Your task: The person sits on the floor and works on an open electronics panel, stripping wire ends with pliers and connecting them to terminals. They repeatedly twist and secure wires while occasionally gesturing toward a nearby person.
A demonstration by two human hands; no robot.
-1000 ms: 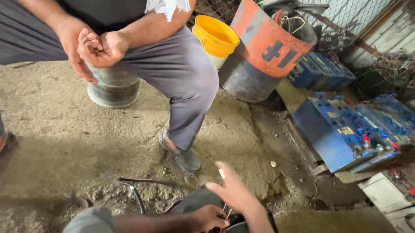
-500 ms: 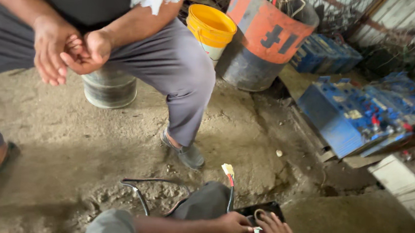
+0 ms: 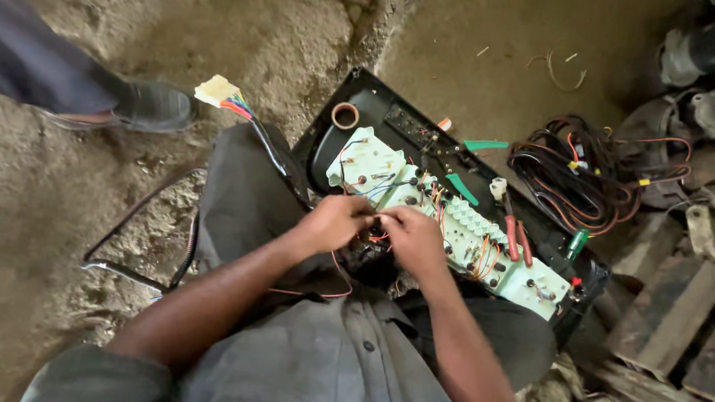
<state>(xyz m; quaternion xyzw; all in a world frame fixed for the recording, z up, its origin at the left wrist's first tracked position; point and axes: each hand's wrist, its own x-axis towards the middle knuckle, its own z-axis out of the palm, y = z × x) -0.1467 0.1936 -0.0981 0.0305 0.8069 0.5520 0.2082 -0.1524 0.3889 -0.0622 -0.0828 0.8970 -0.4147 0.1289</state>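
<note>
A pale green circuit panel point(image 3: 506, 264) lies in a black tray-like housing point(image 3: 382, 109) on my lap, studded with small parts and thin wires. My left hand point(image 3: 334, 222) and my right hand point(image 3: 410, 237) meet over its near edge, fingers pinched on thin red and orange wires point(image 3: 378, 237). A red wire point(image 3: 316, 293) loops from my left hand across my grey trousers. A wire harness with a cream plug point(image 3: 217, 90) rests on my left knee. Red-handled pliers point(image 3: 516, 236) lie on the panel.
Another person's dark shoe point(image 3: 148, 106) and trouser leg stand at the upper left on the dirt floor. A tangle of black and red cables point(image 3: 580, 176) lies right of the housing, with metal engine parts point(image 3: 714, 93) and ribbed blocks point(image 3: 680, 311) beyond. Black cable point(image 3: 139, 226) loops left.
The view has dropped from the seated person and the barrel down onto my lap. Both hands have come together on the wires at the panel.
</note>
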